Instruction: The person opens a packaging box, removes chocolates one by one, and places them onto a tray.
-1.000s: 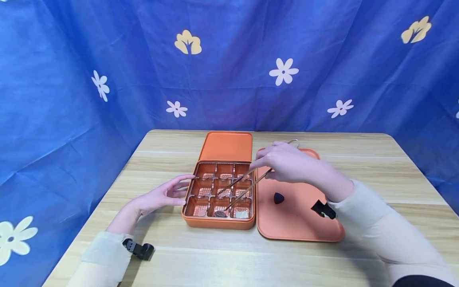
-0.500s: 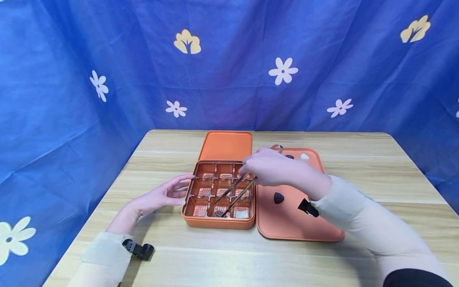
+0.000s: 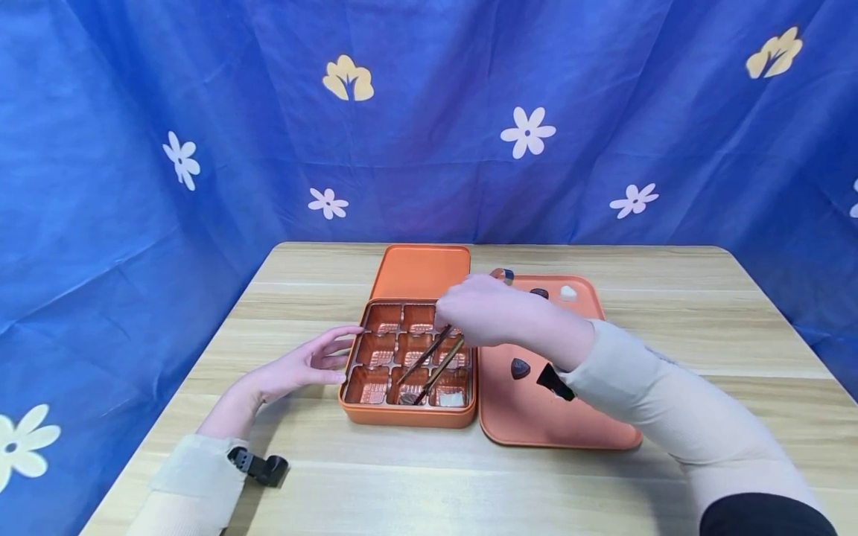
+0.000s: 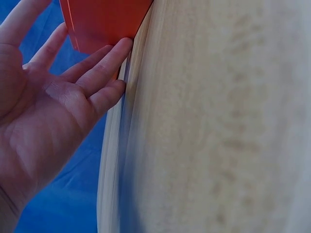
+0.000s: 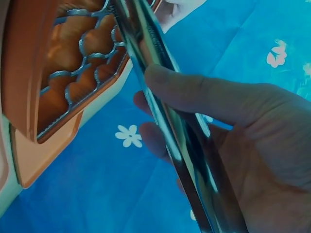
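Note:
My right hand [image 3: 484,311] grips metal tongs [image 5: 182,141], thumb on one side and fingers on the other. The tongs' arms reach down into the front middle compartment of the orange box [image 3: 410,417], spread apart, with one tip at a dark ridged chocolate [image 3: 408,400]. Whether the tip touches it I cannot tell. A white piece [image 3: 451,400] lies in the front right compartment. My left hand [image 3: 310,362] rests its spread, relaxed fingers against the box's left side; in the left wrist view, the fingertips touch the orange wall [image 4: 104,24].
On the right, an orange tray [image 3: 563,428] adjoins the box and bears a dark triangular chocolate [image 3: 520,368], another dark piece [image 3: 539,293] and a white one [image 3: 567,292]. The orange lid [image 3: 424,269] lies behind the box. A blue curtain [image 3: 429,112] hangs behind the table.
My right hand and the tongs have shifted left, uncovering the pieces at the tray's back. The tongs' tips came lower beside the dark chocolate. My left hand stays put.

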A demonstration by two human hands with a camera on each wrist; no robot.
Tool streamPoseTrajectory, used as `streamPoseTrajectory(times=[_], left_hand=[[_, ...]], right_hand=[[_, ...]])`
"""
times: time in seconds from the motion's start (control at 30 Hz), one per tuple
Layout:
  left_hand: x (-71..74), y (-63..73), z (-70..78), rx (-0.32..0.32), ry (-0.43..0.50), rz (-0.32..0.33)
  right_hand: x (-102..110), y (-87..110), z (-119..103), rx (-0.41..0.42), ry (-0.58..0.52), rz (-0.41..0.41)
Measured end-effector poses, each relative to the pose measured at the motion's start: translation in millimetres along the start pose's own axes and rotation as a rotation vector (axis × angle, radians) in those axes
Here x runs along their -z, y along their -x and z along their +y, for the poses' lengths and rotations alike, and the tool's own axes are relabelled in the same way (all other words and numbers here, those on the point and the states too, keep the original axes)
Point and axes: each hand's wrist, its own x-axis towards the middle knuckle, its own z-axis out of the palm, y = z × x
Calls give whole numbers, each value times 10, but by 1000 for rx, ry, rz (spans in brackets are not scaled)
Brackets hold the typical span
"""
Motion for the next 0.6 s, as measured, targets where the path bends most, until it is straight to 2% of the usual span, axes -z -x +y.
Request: streamPoseTrajectory(times=[0.3, 0.6], left_hand=[[-1, -2, 8, -12, 5, -10], [9, -13, -17, -20, 7, -17]], right_hand=[[-4, -42, -27, -6, 2, -13], [21, -134, -91, -17, 8, -77]])
